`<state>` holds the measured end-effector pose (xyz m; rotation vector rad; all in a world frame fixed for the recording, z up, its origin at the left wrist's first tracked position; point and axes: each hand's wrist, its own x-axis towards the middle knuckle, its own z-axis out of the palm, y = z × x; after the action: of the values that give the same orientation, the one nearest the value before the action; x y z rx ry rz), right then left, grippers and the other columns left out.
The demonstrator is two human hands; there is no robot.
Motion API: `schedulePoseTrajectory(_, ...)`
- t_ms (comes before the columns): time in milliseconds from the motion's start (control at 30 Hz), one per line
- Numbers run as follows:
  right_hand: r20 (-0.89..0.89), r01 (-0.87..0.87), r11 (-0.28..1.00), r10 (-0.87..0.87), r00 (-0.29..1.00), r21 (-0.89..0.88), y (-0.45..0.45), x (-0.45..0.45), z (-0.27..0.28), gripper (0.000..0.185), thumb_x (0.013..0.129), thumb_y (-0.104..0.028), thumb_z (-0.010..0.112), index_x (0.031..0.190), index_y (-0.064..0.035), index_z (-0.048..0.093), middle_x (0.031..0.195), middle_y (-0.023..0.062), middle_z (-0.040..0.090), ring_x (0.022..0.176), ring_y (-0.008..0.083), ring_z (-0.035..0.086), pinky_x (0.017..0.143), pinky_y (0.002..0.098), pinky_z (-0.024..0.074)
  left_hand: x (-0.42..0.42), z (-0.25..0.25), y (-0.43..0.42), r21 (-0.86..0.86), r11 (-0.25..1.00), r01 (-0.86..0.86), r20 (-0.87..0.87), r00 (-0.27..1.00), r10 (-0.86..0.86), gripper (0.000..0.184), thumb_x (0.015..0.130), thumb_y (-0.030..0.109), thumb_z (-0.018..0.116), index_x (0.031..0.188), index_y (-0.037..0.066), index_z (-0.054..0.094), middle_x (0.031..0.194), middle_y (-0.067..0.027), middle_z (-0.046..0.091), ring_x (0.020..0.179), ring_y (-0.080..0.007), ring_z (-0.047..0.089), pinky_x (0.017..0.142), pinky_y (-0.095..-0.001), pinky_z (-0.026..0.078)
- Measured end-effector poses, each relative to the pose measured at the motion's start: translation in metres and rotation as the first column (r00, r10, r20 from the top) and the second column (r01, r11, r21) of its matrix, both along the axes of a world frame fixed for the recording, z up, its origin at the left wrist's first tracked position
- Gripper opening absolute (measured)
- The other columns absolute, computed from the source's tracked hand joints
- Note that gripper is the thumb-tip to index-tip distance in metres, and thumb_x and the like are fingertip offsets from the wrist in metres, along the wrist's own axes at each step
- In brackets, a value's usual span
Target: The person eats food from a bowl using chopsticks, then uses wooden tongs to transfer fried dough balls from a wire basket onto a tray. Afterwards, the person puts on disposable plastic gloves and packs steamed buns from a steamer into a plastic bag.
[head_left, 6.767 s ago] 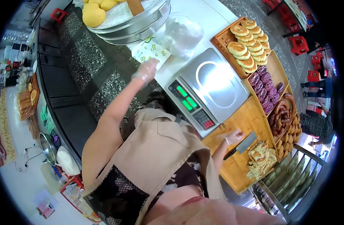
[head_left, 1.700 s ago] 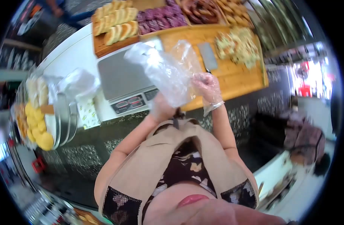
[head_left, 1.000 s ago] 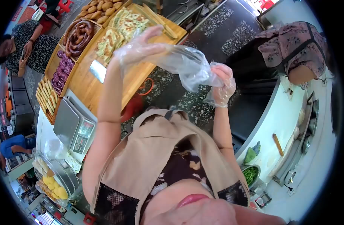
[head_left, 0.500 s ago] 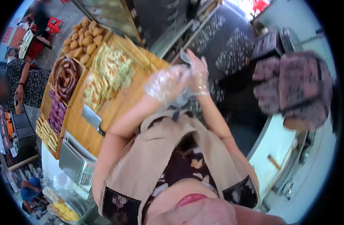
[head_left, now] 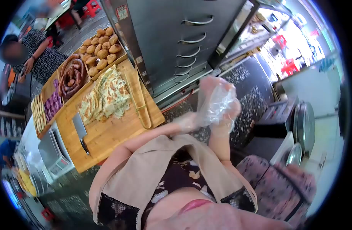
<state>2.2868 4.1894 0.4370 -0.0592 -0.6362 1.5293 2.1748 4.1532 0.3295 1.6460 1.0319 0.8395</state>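
Both my hands are raised in front of my apron (head_left: 130, 168), to the right of the wooden board (head_left: 103, 142). Loose clear film, which looks like a plastic glove (head_left: 216, 105), covers my right hand (head_left: 227, 103); its fingers look spread, though blurred. My left hand (head_left: 189, 121) meets the film from the left side, smeared by motion, with its fingers hidden. On the board lie a pile of sliced flatbread (head_left: 112, 94), a cleaver (head_left: 79, 126) and wooden tongs (head_left: 137, 99).
Fried buns (head_left: 101, 48), sausages (head_left: 72, 76), purple pieces (head_left: 53, 101) and pale sticks (head_left: 38, 113) fill trays behind the board. A scale (head_left: 53, 151) stands left. A drawered steel cabinet (head_left: 176, 38) rises ahead. Someone in a patterned top (head_left: 273, 184) is close on my right; another person (head_left: 40, 55) stands across the counter.
My view has swung right, bringing the cabinet into fuller view. My hands have moved slightly apart, the film bulging around the right one. The nearby person on the right now appears lower.
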Motion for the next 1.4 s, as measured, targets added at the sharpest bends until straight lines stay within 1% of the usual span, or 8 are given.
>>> schedulePoseTrajectory(233,0.417,-0.014,0.997,0.045,0.908,-0.077,0.081,0.132,0.025,0.046,0.08,-0.026,0.056,0.112,0.0061,0.049,0.111,0.0258,0.054,0.096,0.0297,0.058,0.079,0.0376,0.0505,-0.054,0.174,0.197,0.982,0.109,-0.151,-0.036,0.419,0.907,0.029,0.074,0.022,0.066,0.094,0.005,0.055,0.1,-0.0124,0.056,0.094,-0.0288,0.055,0.077,-0.0384,0.044)
schedulePoseTrajectory(467,0.4,-0.103,0.961,-0.008,0.917,0.256,0.081,0.164,0.068,0.091,0.068,-0.027,0.068,0.136,0.007,0.019,0.138,0.0294,0.024,0.125,0.0398,0.034,0.1,0.0501,0.034,-0.021,0.176,0.206,0.784,0.599,-0.167,-0.562,0.22,0.797,0.01,0.075,0.013,0.053,0.073,0.008,0.061,0.072,-0.0117,0.062,0.076,-0.0258,0.061,0.068,-0.0376,0.046)
schedulePoseTrajectory(633,0.558,0.39,0.681,-0.732,0.391,0.62,0.112,0.204,0.115,0.091,0.069,-0.039,0.067,0.133,0.0094,0.024,0.132,0.0288,0.035,0.122,0.0345,0.04,0.098,0.0482,0.0375,0.039,0.171,0.143,0.86,0.494,-0.128,-0.388,0.466,0.795,0.013,0.079,0.012,0.052,0.088,0.004,0.056,0.07,-0.0065,0.054,0.069,-0.0219,0.054,0.062,-0.0354,0.041)
schedulePoseTrajectory(833,0.726,0.479,0.783,-0.587,0.357,0.397,0.167,0.198,0.146,0.061,0.081,-0.025,0.063,0.132,-0.0026,0.037,0.119,0.0227,0.05,0.109,0.0259,0.052,0.081,0.0412,0.0509,0.077,0.163,0.093,0.878,0.405,0.255,-0.479,0.475,0.738,0.041,0.076,0.019,0.05,0.11,-0.001,0.056,0.073,0.0,0.049,0.075,-0.0138,0.052,0.064,-0.0249,0.039)
schedulePoseTrajectory(1100,0.219,-0.669,0.733,-0.677,-0.702,0.124,0.293,0.009,0.155,0.073,0.069,-0.057,0.063,0.107,0.0045,0.058,0.116,0.0235,0.053,0.108,0.0328,0.05,0.097,0.0392,0.0352,0.082,0.149,0.092,0.91,0.31,0.276,-0.412,0.502,0.761,0.041,0.077,0.016,0.049,0.111,-0.006,0.054,0.074,-0.001,0.05,0.072,-0.012,0.05,0.073,-0.0257,0.045)
schedulePoseTrajectory(1233,0.191,-0.822,0.531,-0.846,-0.498,0.204,0.308,-0.003,0.144,0.085,0.067,-0.058,0.064,0.12,0.0063,0.048,0.116,0.0266,0.052,0.115,0.0332,0.046,0.093,0.0401,0.0385,0.073,0.144,0.1,0.928,0.172,0.33,-0.322,0.48,0.816,0.035,0.078,0.015,0.049,0.107,-0.002,0.057,0.069,0.0,0.049,0.063,-0.0119,0.048,0.067,-0.0277,0.047)
schedulePoseTrajectory(1333,0.705,-0.399,0.898,-0.405,-0.581,0.187,0.298,0.027,0.179,0.083,0.07,-0.053,0.063,0.127,0.004,0.042,0.119,0.0196,0.052,0.116,0.0279,0.045,0.096,0.038,0.0376,0.076,0.131,0.107,0.942,-0.036,0.334,-0.113,0.416,0.902,0.03,0.079,0.014,0.049,0.104,0.0,0.057,0.067,0.0003,0.048,0.061,-0.0118,0.049,0.062,-0.0275,0.048)
schedulePoseTrajectory(1400,0.999,-0.242,0.97,0.039,0.03,-0.031,0.278,0.066,0.187,0.07,0.077,-0.037,0.064,0.132,-0.0005,0.038,0.12,0.0125,0.052,0.111,0.0236,0.049,0.095,0.0363,0.0398,0.071,0.133,0.109,0.936,0.036,0.351,-0.197,0.435,0.879,0.031,0.079,0.014,0.049,0.105,-0.002,0.057,0.067,0.0003,0.048,0.061,-0.0117,0.049,0.061,-0.027,0.048)
